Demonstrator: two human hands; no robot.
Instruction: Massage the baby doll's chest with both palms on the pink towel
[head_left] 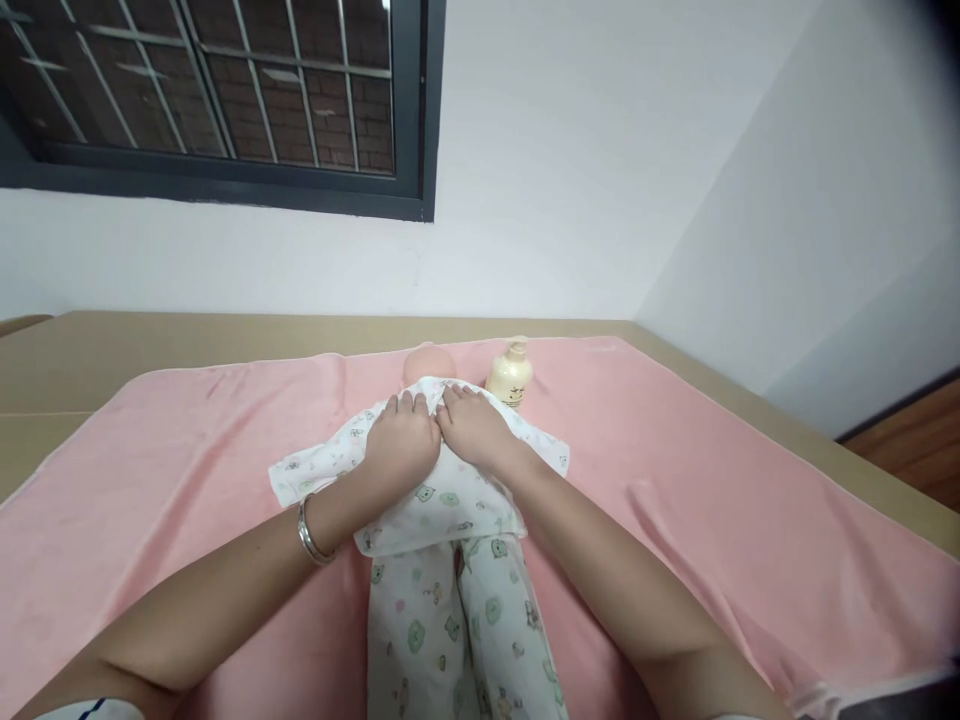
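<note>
A small white shirt (457, 505) printed with green figures lies on a baby doll; the doll's smooth round head (429, 364) shows just past the collar. Matching trousers (420, 620) stretch toward me. My left hand (403, 432), with a silver bangle at the wrist, is closed on the shirt's chest. Beside it, my right hand (474, 425) is closed on the shirt near the collar. The thumbs almost meet at the middle of the chest. The cloth under my fingers is mostly hidden. A cream pump bottle (510, 374) stands beyond my right hand.
A pink blanket (202, 470) with some folds spreads under the doll. Its far side lies on a tan surface (225, 335) against a white wall. A dark-framed window (416, 195) with bars is at upper left. Brown wood (911, 445) shows at the right edge.
</note>
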